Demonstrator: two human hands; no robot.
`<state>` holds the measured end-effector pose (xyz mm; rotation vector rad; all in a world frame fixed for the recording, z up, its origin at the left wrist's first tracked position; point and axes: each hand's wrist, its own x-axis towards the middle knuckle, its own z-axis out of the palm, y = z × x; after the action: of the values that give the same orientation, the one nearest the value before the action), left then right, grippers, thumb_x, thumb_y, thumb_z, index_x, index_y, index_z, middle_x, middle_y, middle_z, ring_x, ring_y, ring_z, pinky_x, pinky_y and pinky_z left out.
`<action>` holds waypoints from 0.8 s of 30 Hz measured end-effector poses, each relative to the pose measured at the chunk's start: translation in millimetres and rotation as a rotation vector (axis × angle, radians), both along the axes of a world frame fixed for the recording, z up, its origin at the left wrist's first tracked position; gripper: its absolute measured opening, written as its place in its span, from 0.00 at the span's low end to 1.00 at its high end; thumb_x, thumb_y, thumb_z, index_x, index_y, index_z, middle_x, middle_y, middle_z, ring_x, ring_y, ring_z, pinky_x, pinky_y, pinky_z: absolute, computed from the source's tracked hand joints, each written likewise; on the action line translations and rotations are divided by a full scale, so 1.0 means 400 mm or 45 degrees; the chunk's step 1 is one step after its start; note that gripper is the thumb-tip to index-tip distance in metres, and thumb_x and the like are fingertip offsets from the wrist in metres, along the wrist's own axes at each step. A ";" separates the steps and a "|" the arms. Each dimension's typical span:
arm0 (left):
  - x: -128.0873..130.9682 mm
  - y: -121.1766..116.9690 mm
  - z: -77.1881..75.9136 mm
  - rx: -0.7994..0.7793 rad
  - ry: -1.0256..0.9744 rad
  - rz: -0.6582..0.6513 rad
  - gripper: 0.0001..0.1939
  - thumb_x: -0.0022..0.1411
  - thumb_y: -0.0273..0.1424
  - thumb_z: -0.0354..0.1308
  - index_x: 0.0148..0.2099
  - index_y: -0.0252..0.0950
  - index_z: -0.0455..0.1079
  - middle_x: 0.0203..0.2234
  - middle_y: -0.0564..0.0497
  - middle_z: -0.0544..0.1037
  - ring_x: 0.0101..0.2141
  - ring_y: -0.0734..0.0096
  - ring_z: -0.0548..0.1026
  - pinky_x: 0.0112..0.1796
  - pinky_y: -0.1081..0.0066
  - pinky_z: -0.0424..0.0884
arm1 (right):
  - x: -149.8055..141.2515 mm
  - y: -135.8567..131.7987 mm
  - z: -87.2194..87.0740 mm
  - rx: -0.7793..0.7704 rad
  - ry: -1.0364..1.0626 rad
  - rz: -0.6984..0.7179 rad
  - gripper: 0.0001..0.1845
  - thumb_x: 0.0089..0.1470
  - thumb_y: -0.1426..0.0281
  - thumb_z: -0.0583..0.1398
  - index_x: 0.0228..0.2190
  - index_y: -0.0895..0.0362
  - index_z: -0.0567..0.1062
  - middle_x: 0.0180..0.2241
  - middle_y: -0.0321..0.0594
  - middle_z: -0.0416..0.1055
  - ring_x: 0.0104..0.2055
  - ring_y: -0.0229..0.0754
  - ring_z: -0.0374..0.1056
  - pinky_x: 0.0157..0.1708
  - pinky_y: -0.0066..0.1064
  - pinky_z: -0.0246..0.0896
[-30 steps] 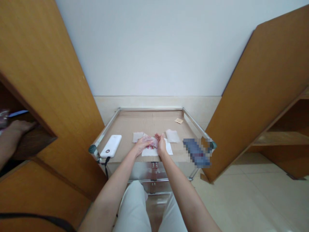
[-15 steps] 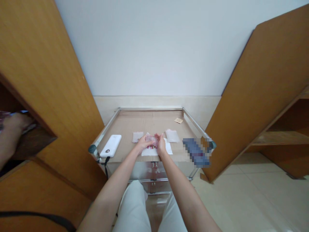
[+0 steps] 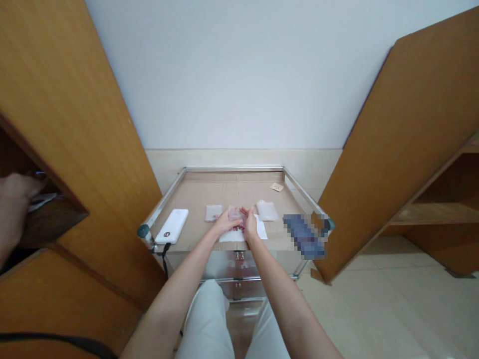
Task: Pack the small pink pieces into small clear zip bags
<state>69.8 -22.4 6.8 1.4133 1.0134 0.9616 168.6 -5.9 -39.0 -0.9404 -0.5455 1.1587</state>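
Over the near middle of the tray-topped cart, my left hand (image 3: 223,222) pinches a small clear plastic bag (image 3: 235,214) from its left side. My right hand (image 3: 250,225) curls round the bag's right side, its fingertips against the plastic. Just beneath lie several small red and dark pieces (image 3: 237,229), partly hidden by the bag and fingers; I cannot make out their kind. White paper (image 3: 232,237) is spread under them. Left of my hands rests another clear bag (image 3: 213,212) with small pinkish pieces in it. A stack of clear bags (image 3: 267,210) sits to the right.
A white power bank (image 3: 172,226) with a black strap lies at the cart's left. A tan paper slip (image 3: 277,187) is towards the back right, a blurred-out dark item (image 3: 305,235) at the right. Wooden cabinets flank the cart; another person's hand (image 3: 17,199) reaches into the left one.
My left hand has shifted slightly with the bag, which now stands flatter and more upright between my hands. The other person's hand at the left has moved a little leftward.
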 end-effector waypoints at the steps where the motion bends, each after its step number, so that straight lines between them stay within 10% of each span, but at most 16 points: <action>1: 0.001 -0.002 0.002 -0.008 0.004 -0.005 0.35 0.38 0.30 0.63 0.49 0.31 0.55 0.28 0.49 0.73 0.22 0.79 0.68 0.22 0.78 0.62 | 0.000 0.000 0.000 0.002 0.003 0.004 0.21 0.49 0.57 0.48 0.25 0.59 0.72 0.29 0.41 0.73 0.31 0.36 0.68 0.34 0.28 0.60; 13: -0.002 0.006 -0.007 0.057 0.063 -0.034 0.27 0.42 0.30 0.60 0.46 0.31 0.59 0.23 0.53 0.71 0.18 0.82 0.65 0.20 0.78 0.61 | -0.002 -0.004 0.012 -0.016 0.069 0.042 0.22 0.50 0.57 0.45 0.26 0.59 0.72 0.30 0.41 0.73 0.31 0.37 0.68 0.33 0.29 0.60; 24: 0.007 0.004 -0.019 0.211 0.078 -0.091 0.25 0.38 0.25 0.61 0.43 0.32 0.61 0.36 0.47 0.71 0.35 0.70 0.69 0.37 0.69 0.65 | 0.005 0.016 -0.024 0.046 -0.057 -0.015 0.23 0.49 0.56 0.46 0.26 0.59 0.72 0.29 0.41 0.73 0.31 0.37 0.68 0.34 0.28 0.60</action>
<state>72.5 -21.0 -1.0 1.6146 0.9385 0.9722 170.7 0.4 -48.7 -0.9386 -0.5945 1.1162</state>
